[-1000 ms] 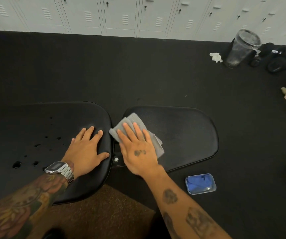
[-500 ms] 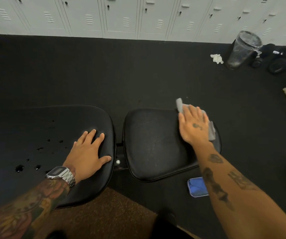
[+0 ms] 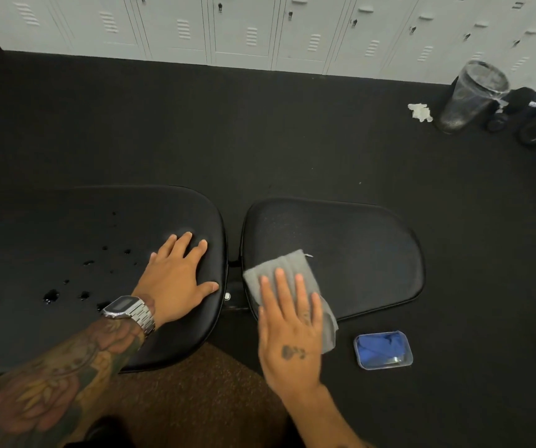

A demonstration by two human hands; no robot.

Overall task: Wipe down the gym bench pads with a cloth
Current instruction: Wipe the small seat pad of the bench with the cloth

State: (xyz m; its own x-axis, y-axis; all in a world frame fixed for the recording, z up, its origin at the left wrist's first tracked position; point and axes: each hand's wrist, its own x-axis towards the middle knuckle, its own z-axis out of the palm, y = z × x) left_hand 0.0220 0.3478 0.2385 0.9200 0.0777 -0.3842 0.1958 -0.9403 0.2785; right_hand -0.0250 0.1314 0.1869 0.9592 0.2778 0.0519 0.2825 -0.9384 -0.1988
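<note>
Two black bench pads lie side by side with a narrow gap between them. The long left pad (image 3: 76, 240) carries several dark wet spots near its middle. My left hand (image 3: 176, 279) rests flat on its right end, fingers spread, holding nothing. On the smaller right pad (image 3: 357, 253), at its near left corner, lies a grey cloth (image 3: 279, 270). My right hand (image 3: 289, 334) presses flat on that cloth, with its palm past the pad's near edge.
A clear box with blue cloth (image 3: 383, 350) sits on the black floor just right of my right hand. White lockers (image 3: 260, 27) line the far wall. A wire bin (image 3: 470, 95), dark shoes (image 3: 534, 121) and a crumpled tissue (image 3: 420, 112) stand far right.
My right hand swept the cloth from the pad's left side to its far right end, then back to the near left corner. The left hand stayed put.
</note>
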